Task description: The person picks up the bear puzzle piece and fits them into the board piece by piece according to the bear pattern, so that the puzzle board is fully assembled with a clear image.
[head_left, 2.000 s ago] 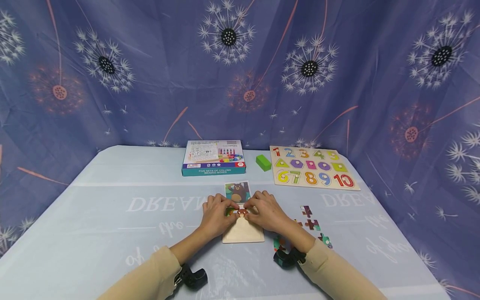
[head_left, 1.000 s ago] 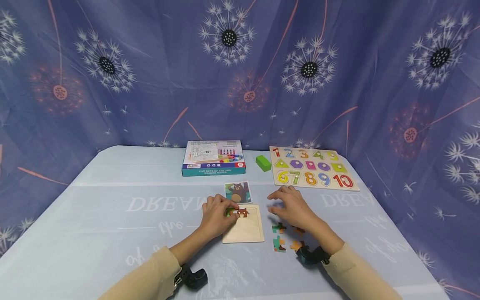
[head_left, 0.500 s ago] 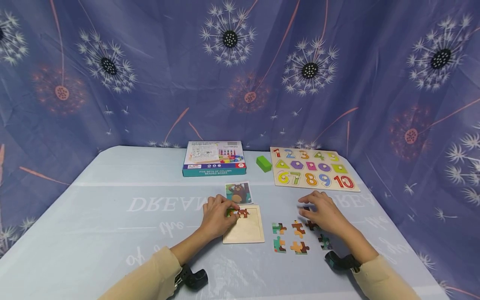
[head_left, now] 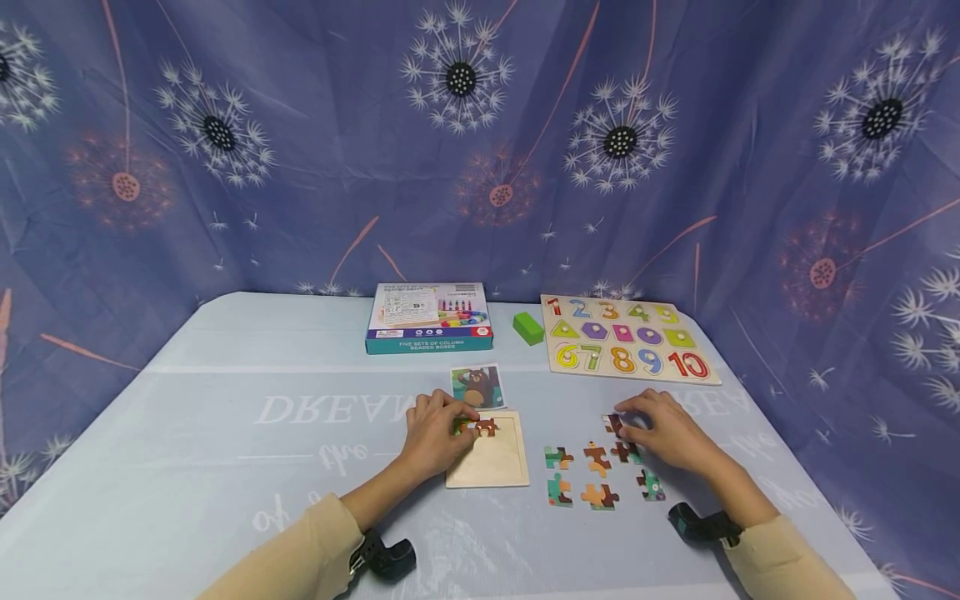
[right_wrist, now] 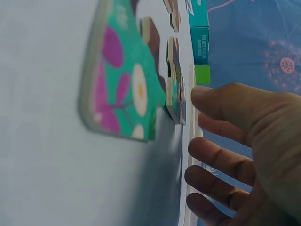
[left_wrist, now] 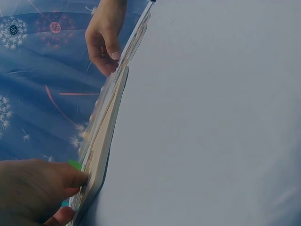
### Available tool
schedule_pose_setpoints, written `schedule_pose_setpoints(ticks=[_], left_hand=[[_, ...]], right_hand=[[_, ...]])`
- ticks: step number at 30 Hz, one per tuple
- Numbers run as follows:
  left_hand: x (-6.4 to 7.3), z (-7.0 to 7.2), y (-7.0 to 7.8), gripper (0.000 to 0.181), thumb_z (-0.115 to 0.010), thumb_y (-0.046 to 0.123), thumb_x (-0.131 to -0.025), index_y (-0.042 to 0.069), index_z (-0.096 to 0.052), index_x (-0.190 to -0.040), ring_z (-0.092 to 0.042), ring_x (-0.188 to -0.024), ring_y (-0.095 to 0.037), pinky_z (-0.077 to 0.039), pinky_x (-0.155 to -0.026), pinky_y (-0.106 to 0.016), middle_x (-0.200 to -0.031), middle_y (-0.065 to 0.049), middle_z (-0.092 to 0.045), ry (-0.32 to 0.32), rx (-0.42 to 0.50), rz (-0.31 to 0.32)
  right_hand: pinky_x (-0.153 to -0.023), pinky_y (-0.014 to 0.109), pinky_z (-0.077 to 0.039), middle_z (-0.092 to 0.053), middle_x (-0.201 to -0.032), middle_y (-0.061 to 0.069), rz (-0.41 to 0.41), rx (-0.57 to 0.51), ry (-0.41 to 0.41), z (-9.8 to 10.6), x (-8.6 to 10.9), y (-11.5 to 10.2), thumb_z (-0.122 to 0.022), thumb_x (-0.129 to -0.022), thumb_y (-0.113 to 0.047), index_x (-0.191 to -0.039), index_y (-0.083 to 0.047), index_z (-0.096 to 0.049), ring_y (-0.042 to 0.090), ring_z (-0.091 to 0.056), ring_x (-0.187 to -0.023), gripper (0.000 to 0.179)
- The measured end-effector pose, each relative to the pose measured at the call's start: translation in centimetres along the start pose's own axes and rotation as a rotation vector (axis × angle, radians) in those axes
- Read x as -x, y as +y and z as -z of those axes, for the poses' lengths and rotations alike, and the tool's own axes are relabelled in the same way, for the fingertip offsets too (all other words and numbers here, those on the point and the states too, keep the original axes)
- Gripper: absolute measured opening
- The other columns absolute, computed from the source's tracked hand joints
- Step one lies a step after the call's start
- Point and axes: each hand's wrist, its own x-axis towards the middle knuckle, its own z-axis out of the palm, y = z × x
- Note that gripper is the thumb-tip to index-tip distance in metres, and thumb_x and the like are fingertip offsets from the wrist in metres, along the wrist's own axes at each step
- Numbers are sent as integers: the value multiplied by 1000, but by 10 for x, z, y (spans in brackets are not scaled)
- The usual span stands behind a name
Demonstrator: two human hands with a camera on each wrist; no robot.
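A square wooden puzzle tray (head_left: 495,467) lies in the middle of the table. Brown and green jigsaw pieces (head_left: 486,427) fill part of its far row. My left hand (head_left: 437,432) rests at the tray's far left corner, its fingertips on the pieces there and partly hiding them. To the right, my right hand (head_left: 667,429) is beside a dark brown jigsaw piece (head_left: 612,423), thumb and forefinger apart at its right edge. The right wrist view shows these fingers (right_wrist: 218,153) spread, with no clear pinch. A bear picture card (head_left: 477,387) lies behind the tray.
Several loose jigsaw pieces (head_left: 598,496) lie right of the tray, one with flowers (head_left: 651,486) nearest the right wrist. Farther back are a bead-set box (head_left: 429,342), a green block (head_left: 528,328) and a number board (head_left: 630,337). A dandelion-print curtain (head_left: 337,150) hangs behind the table.
My right hand has left the tray and moved right, over the loose pieces to the dark brown one, uncovering the jigsaw pieces nearer the tray. My left hand has stayed at the tray's corner.
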Motion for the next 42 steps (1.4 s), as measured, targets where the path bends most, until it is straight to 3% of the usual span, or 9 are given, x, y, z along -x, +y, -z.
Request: schedule_pose_setpoints(ticks=[9, 20, 42], left_hand=[[0, -1, 0, 14, -71, 22, -78, 19, -71, -92, -36, -91, -20, -24, -79, -42, -96, -2, -51, 1, -3, 3], [1, 0, 1, 14, -71, 21, -77, 19, -71, -91, -36, -91, -20, -24, -78, -41, -95, -2, -51, 5, -7, 1], [0, -1, 0, 15, -71, 21, -77, 20, -71, -92, -35, -91, -20, -23, -79, -41, -95, -2, -51, 9, -2, -3]], right_hand=[[-80, 40, -41, -61, -102, 3, 36, 5, -2, -2, -1, 4, -68, -81, -12, -110, -13, -68, 19, -48, -94, 29], [-84, 41, -40, -59, -103, 2, 13, 13, -43, -2, -4, 7, -69, -80, -13, -111, -11, -68, 19, -46, -96, 32], [-83, 40, -40, -60, -101, 0, 14, -3, -22, -4, -4, 7, -70, -79, -13, -106, -13, -70, 17, -46, -95, 27]])
